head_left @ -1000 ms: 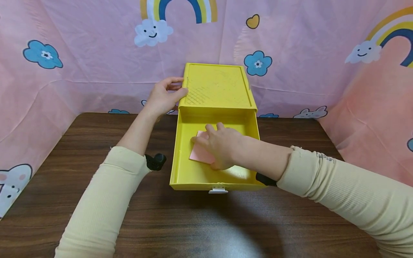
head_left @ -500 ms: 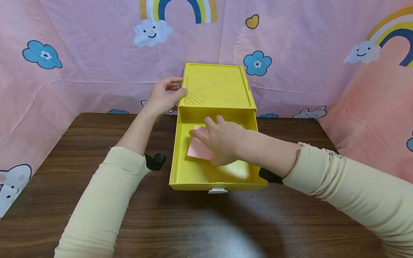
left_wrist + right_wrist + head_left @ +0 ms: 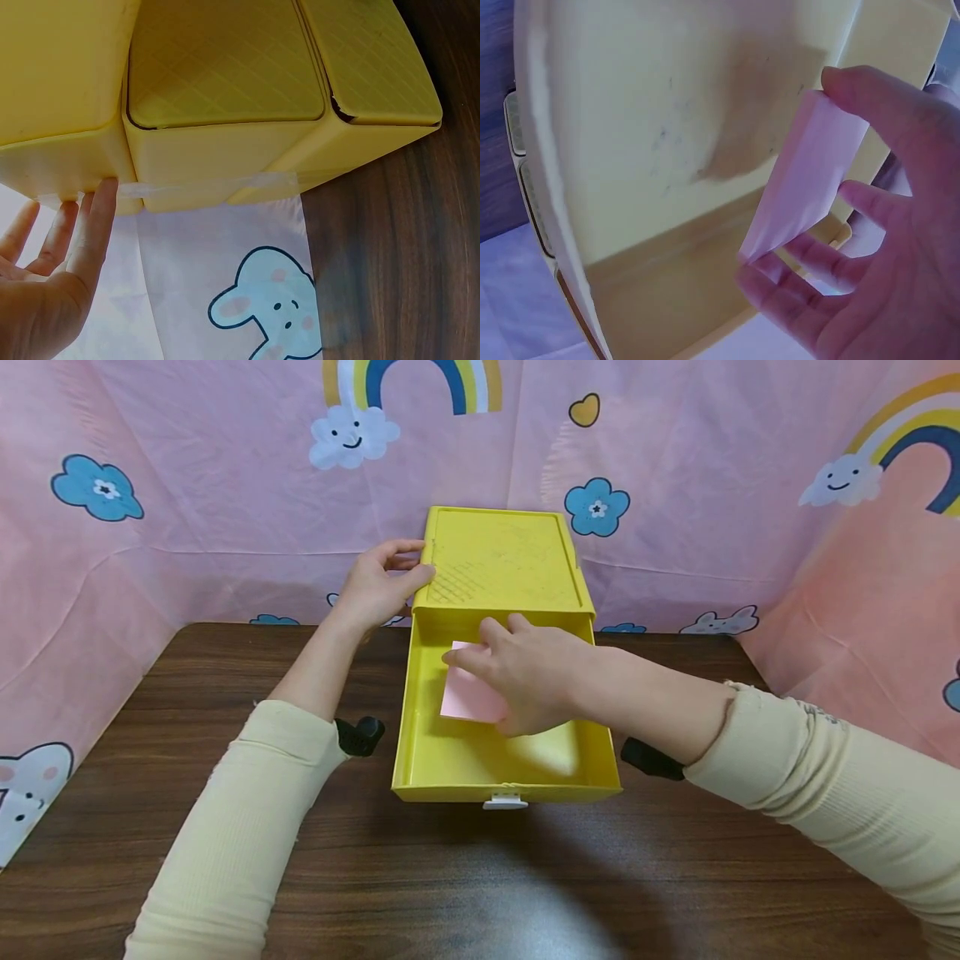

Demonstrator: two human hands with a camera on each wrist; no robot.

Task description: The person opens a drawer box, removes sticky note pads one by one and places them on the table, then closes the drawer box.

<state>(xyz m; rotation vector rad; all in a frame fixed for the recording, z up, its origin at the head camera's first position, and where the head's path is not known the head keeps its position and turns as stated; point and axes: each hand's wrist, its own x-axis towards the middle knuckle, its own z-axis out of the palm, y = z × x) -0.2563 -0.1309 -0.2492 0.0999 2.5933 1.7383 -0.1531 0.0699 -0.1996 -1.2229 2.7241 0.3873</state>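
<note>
A yellow box (image 3: 510, 556) stands at the back of the table, its yellow drawer (image 3: 442, 768) pulled out toward me. My left hand (image 3: 377, 589) touches the box's left side with its fingertips; in the left wrist view its fingers (image 3: 96, 232) look nearly straight. Over the drawer, my right hand (image 3: 540, 677) pinches a pink sticky note pad (image 3: 468, 700) between thumb and fingers. Seen from the right wrist, the pad (image 3: 810, 169) is tilted above the drawer floor, its edges held by the thumb and fingertips. Part of it is hidden beneath the hand in the head view.
A white handle (image 3: 506, 802) sits on the drawer's front edge. Dark wood-grain table (image 3: 337, 877) lies around the box. Pink patterned cloth (image 3: 225, 468) hangs behind and along both sides. Clear tape (image 3: 217, 184) runs along the box's side.
The right hand has moved the pink sticky note pad toward the back of the drawer, then slightly right. My left hand stays at the box's side.
</note>
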